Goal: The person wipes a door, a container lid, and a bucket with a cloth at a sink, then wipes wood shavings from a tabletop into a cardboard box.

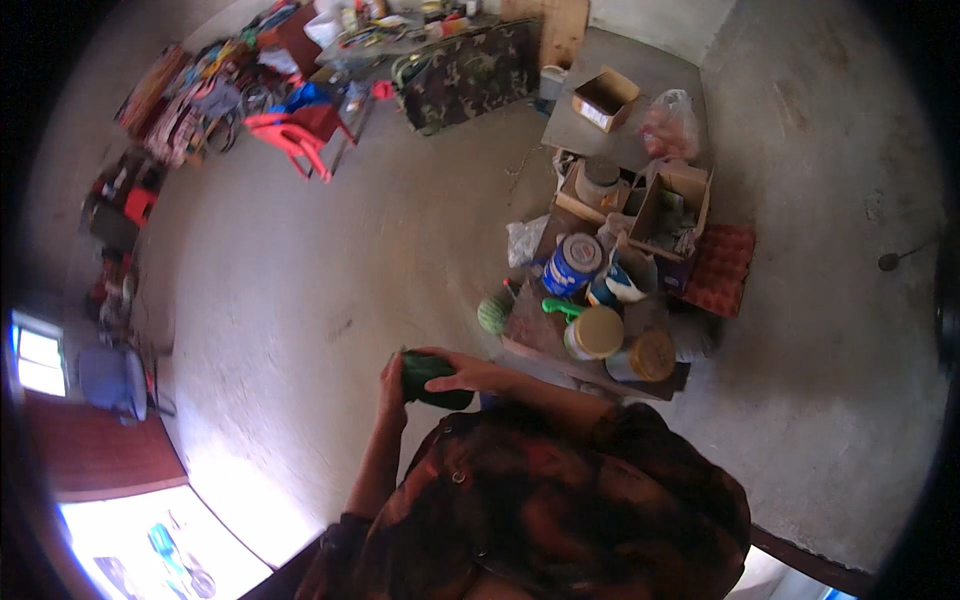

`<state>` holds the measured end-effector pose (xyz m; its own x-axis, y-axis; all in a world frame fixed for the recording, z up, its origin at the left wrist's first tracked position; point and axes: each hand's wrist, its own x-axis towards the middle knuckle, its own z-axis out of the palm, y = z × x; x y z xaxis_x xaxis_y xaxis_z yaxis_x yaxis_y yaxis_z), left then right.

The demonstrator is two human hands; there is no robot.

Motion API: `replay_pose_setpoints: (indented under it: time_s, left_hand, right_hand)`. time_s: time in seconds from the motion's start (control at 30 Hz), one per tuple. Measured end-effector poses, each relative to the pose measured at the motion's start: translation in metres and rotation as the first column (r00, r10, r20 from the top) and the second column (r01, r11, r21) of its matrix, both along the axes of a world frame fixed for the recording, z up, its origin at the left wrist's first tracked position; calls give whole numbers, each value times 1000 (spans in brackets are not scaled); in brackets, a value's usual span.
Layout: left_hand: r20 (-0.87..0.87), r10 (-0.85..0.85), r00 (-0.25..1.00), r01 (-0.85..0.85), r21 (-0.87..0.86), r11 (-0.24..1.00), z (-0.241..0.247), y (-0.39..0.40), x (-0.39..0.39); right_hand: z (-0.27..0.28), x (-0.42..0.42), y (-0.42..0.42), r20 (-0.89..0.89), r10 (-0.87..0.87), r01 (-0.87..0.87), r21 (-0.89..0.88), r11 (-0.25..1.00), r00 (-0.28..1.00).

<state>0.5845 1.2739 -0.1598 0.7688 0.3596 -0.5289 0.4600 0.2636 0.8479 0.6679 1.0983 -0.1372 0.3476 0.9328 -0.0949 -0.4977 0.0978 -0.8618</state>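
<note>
A dark green object, its exact kind not clear from the picture, is held in front of my chest between both hands. My left hand grips its left end. My right hand lies over its top and right side, with the thumb across it. Just beyond my right forearm stands a low table. On it are a blue can, a green handle and two gold-lidded containers. A striped green round thing, like a watermelon, is beside the table's left edge.
Open cardboard boxes, a red egg tray and a bag of round reddish things are farther along the right. A red plastic chair and a camouflage-patterned panel stand across the room. A grey-blue chair is at the left.
</note>
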Motion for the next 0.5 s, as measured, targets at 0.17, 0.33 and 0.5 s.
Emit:
replay_pose_setpoints:
  time_s: [0.17, 0.33, 0.5]
  left_hand:
    - [41, 105, 994, -106, 16, 994, 19, 89, 95]
    - [17, 60, 998, -60, 38, 997, -1, 166, 209]
    - [24, -256, 966, 257, -31, 966, -7, 222, 391]
  right_hand:
    - [-18, 131, 114, 605, 65, 32, -149, 988, 793]
    - [-47, 241, 188, 785, 7, 112, -98, 989, 620]
    - [-84, 358, 212, 371, -315, 394, -158, 906, 874]
